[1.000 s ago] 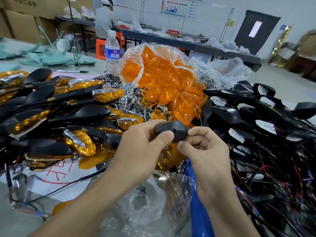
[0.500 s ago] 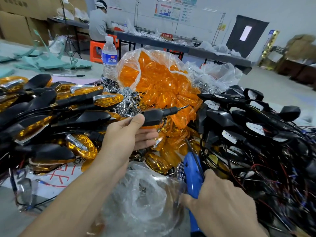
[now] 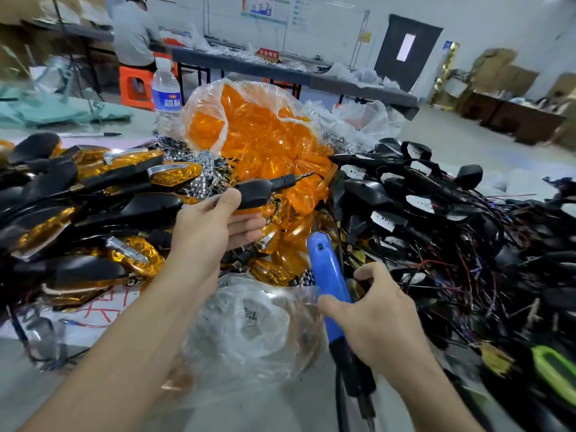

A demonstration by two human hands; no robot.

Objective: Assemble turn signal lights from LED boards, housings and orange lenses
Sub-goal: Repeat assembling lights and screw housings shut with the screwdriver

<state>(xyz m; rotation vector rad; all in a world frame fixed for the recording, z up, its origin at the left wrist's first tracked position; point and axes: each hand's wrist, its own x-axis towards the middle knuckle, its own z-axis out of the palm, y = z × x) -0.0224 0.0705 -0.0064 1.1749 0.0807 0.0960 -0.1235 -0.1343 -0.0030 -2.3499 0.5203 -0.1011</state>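
Left hand (image 3: 218,226) is up at centre, grip pinched on a black housing (image 3: 253,192) with its stem pointing right, in front of the bag of orange lenses (image 3: 258,132). Right hand (image 3: 377,310) is near, grip wrapped round the blue screwdriver (image 3: 327,269). Finished lights (image 3: 93,194) crowd the left, wired housings (image 3: 420,198) the right. There's bare table (image 3: 21,391) near-left and a crumpled clear bag (image 3: 249,322) between the forearms.

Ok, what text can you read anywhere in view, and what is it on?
"不合格区": red sign on the grey table behind.
Water bottle label: white characters, too blurred to read.
Wall poster: too small to read.
Red handwriting on white paper: partly covered, unreadable.
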